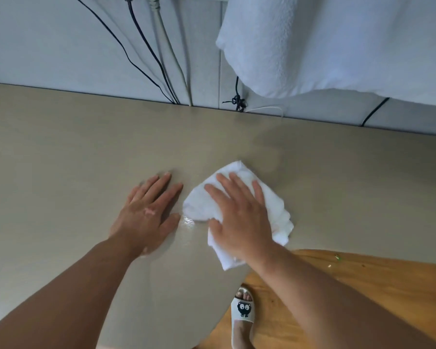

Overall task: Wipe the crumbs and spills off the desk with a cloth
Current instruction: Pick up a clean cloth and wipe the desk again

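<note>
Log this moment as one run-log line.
phase: wiping | right hand: pressing white cloth flat on desk | left hand: flat on desk | wet sheen: between hands

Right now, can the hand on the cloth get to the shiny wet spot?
Probably yes. The wet patch lies right at the edge of the cloth, between the right hand and left hand, nothing covering it.

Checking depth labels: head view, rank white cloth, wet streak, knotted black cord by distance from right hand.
1. white cloth, under the right hand.
2. wet streak, just left of its thumb.
3. knotted black cord, at the desk back edge.
</note>
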